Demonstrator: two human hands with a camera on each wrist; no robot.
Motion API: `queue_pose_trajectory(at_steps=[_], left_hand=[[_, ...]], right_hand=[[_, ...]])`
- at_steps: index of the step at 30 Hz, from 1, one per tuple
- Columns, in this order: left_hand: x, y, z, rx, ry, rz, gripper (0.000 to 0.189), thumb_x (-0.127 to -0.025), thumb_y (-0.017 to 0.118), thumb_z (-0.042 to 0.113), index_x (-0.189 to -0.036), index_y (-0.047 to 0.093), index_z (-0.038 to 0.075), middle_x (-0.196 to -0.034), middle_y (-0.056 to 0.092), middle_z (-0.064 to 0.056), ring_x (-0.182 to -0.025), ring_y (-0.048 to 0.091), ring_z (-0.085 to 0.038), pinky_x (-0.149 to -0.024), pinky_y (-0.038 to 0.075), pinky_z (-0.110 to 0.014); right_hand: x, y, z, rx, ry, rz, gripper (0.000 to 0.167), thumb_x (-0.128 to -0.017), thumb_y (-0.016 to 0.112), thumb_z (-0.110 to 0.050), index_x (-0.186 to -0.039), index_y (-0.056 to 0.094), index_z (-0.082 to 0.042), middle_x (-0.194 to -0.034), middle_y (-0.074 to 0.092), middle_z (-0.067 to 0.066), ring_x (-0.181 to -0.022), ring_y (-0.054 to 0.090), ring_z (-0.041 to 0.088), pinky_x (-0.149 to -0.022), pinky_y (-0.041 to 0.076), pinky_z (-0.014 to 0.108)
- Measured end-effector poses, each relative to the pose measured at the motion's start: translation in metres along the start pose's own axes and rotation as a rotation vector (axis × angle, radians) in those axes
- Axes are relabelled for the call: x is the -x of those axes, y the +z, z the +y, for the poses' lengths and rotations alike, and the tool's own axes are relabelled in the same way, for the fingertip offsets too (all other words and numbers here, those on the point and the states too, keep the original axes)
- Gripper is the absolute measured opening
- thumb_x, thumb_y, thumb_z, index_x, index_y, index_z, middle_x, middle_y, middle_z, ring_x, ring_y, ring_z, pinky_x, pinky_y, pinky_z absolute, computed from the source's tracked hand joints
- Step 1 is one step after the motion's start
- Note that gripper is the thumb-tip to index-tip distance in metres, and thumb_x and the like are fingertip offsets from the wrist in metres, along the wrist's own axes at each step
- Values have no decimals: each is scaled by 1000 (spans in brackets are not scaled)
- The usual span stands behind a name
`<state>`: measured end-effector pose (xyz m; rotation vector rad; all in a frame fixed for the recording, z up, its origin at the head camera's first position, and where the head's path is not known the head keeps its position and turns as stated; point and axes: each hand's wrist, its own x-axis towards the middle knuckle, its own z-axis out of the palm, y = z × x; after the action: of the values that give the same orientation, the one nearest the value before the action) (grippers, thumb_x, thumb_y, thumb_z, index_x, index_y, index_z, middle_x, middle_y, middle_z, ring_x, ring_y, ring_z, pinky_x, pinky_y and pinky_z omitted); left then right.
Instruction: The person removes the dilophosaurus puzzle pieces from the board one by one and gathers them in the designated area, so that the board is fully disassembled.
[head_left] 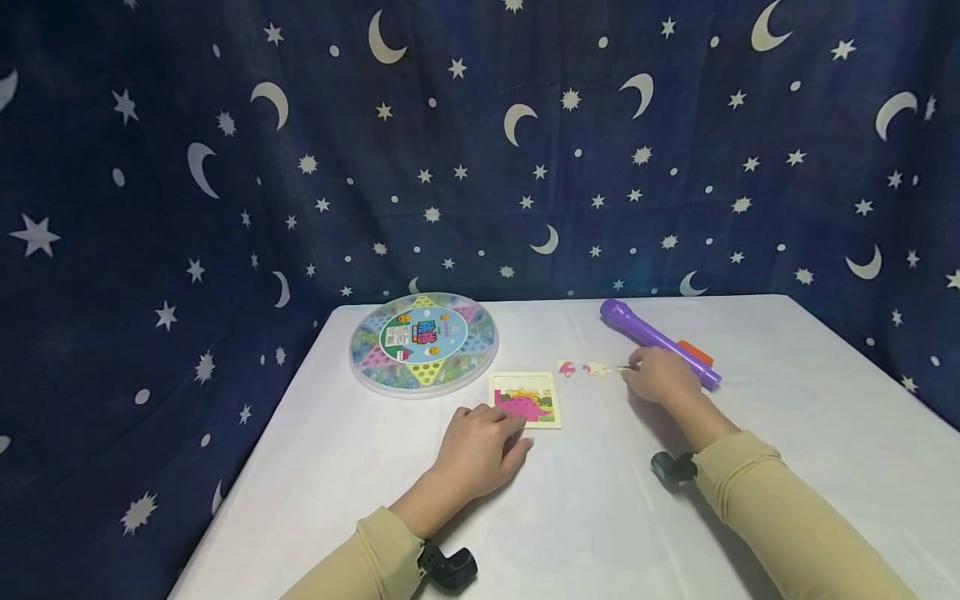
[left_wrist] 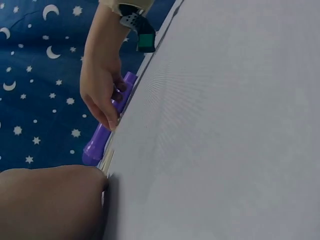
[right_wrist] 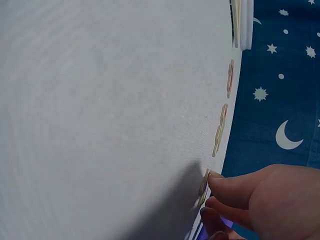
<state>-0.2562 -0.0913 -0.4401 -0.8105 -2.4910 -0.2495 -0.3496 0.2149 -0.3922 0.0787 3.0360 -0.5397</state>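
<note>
A square jigsaw puzzle tray (head_left: 557, 412) with a pink dinosaur picture lies mid-table; part of its top is bare. My left hand (head_left: 480, 450) rests at its lower left, the fingers loosely bent over the near edge. Off to the right, my right hand (head_left: 663, 377) pinches a small puzzle piece (right_wrist: 204, 187) between thumb and fingers, at the tabletop. Two other loose pieces lie in a row between that hand and the tray: a pink-and-white piece (head_left: 567, 368) and a pale yellow and pink piece (head_left: 597, 369).
Beyond my right hand lies a purple toy microphone (head_left: 637, 325), with an orange object (head_left: 696, 352) beside it. A round Chinese checkers box (head_left: 360, 371) sits at the back left. A blue star-and-moon curtain (head_left: 465, 125) hangs behind the white table (head_left: 570, 517).
</note>
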Motion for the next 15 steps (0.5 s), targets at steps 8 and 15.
queue_pose_trajectory(at_steps=[8, 15], left_hand=[[2, 1, -1, 28, -26, 24, 24, -96, 67, 39, -107, 79, 21, -98, 75, 3, -89, 67, -19, -79, 50, -43], [2, 4, -2, 27, -3, 47, 25, -96, 67, 38, -107, 80, 20, -99, 75, 3, -89, 67, -19, -80, 50, -41]], right_hand=[[1, 1, -10, -77, -8, 52, 36, -98, 67, -26, -122, 68, 1, -119, 68, 23, -107, 60, 44, -82, 50, 56], [2, 7, -33, -161, -47, 47, 34, -99, 66, -29, -122, 68, -3, -107, 67, 18, -89, 61, 32, -73, 51, 43]])
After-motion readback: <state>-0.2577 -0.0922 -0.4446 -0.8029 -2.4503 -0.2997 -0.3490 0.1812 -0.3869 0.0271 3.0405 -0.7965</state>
